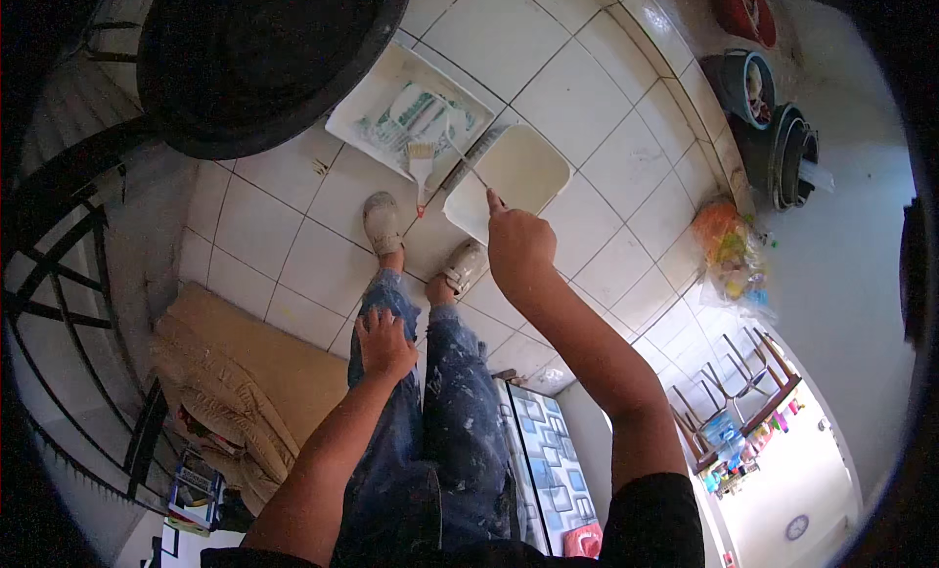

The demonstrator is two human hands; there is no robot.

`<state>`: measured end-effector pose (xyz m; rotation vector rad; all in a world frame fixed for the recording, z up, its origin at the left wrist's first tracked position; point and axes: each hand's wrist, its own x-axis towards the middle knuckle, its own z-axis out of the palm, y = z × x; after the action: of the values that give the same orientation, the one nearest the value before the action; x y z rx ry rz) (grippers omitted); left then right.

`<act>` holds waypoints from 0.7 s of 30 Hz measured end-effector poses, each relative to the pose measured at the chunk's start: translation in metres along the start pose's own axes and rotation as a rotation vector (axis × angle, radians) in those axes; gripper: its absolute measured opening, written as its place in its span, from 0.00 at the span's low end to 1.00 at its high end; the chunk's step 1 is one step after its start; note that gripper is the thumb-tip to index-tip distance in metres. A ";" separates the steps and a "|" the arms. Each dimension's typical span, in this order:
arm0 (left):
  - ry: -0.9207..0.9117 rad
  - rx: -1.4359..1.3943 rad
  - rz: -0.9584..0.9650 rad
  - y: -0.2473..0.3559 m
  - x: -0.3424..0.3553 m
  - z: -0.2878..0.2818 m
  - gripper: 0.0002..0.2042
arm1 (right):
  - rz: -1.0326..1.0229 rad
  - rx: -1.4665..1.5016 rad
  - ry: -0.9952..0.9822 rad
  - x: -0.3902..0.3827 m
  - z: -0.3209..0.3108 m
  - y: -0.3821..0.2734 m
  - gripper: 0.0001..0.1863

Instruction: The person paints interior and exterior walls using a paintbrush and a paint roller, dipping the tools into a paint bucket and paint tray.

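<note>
My right hand (520, 238) is closed around a handle, with a thin metal rod running from it toward a white tray (342, 118). The rod looks like the frame of a paint roller (478, 177); its head is hard to make out. White and green paint smears the tray. A flat paintbrush (421, 164) with a pale handle and red tip leans across the tray's near rim. Right beside the tray stands a pale rectangular tub (559, 177), below which my right hand hovers. My left hand (387, 344) rests on my paint-spattered jeans, fingers spread, holding nothing.
A large dark pan-like round object (264, 60) fills the upper left, above a black metal railing (73, 304). Brown cloth (230, 372) lies at left. Buckets (748, 89) and a plastic bag of things (732, 255) line the right. A patterned surface (553, 451) stands beside my legs.
</note>
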<state>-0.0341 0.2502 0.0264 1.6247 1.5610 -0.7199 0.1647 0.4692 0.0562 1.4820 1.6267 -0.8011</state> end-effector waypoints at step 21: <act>-0.001 0.030 0.032 0.007 -0.002 0.006 0.19 | 0.009 -0.094 0.105 0.001 -0.006 -0.009 0.31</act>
<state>-0.0264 0.2444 0.0254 1.6675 1.5270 -0.7303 0.1547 0.4738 0.0583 1.4848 1.7103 -0.6422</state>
